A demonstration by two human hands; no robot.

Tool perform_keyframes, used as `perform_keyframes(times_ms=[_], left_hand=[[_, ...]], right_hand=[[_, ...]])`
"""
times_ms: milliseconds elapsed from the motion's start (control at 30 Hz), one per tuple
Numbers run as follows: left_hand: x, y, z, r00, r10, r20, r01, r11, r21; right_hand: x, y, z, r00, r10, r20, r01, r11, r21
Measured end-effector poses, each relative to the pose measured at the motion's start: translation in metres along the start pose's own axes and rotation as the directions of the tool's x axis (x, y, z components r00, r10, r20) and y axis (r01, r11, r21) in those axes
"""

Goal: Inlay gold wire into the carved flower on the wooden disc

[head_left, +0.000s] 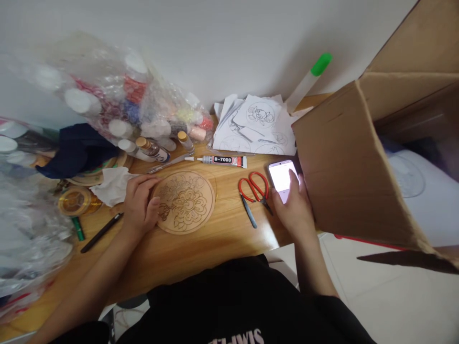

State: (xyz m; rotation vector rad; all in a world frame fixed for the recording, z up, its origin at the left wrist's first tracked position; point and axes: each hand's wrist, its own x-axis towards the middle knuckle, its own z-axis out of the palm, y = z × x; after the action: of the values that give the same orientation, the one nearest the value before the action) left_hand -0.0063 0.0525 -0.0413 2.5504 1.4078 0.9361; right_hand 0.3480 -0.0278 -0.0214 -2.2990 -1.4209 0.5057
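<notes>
My left hand (141,204) is at the left edge of a round embroidery hoop (186,203), its fingers bent and its thumb on the rim. Tan fabric with a dark outlined flower design fills the hoop, which lies flat on the table. On the right, my right hand (294,205) grips a smartphone (283,177) with a bright screen; the thumb is over the screen. Between the hands lie red-handled scissors (255,187) and tweezers (248,211). A B-7000 glue tube (224,161) sits behind the hoop.
A large open cardboard box (337,157) stands right of the phone. Paper drawings (256,124) lie at the back. Bagged bead bottles (132,91) crowd the back left. A black pen (101,233), thread spool (74,201) and crumpled tissue (113,185) lie left of the hoop.
</notes>
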Motion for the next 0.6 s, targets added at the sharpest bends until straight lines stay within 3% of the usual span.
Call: perform_keyframes(times_ms=[600], left_hand=[[-0.001, 0.001, -0.001, 1.000, -0.017, -0.021, 0.017, 1.000, 0.003]], right_hand=[[-0.011, 0.001, 0.000, 0.999, 0.042, 0.019, -0.041, 0.999, -0.033]])
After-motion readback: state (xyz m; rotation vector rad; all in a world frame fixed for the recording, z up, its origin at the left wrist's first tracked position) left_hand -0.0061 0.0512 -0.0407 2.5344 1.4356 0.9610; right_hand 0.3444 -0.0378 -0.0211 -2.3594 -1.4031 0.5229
